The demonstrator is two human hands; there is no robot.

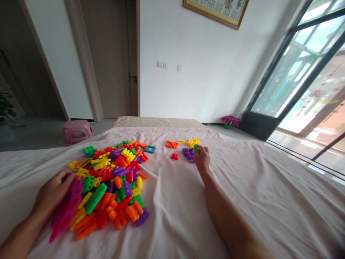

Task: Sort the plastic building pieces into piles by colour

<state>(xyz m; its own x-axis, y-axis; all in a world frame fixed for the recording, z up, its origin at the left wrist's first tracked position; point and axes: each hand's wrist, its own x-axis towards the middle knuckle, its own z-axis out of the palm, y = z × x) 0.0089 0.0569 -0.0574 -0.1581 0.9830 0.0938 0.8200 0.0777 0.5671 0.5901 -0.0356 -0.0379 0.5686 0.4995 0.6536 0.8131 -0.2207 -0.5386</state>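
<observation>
My right hand [202,157] is closed in a pinch on a small green plastic building block [197,148], above the table's far middle. Just beside it lie a purple block group [188,154] and a yellow block group [193,142]. My left hand [55,189] rests at the left edge of a big mixed block pile [113,180]. Its fingers are curled in by yellow pieces, and their tips are hidden, so I cannot make out what they hold. Against that hand leans a magenta scalloped piece [68,208].
Orange blocks [171,144] and red blocks [175,156] form small groups between the pile and my right hand. A blue square frame [150,149] lies at the pile's far right. The pale tablecloth [175,216] is wrinkled. A pink stool [77,131] stands beyond the table.
</observation>
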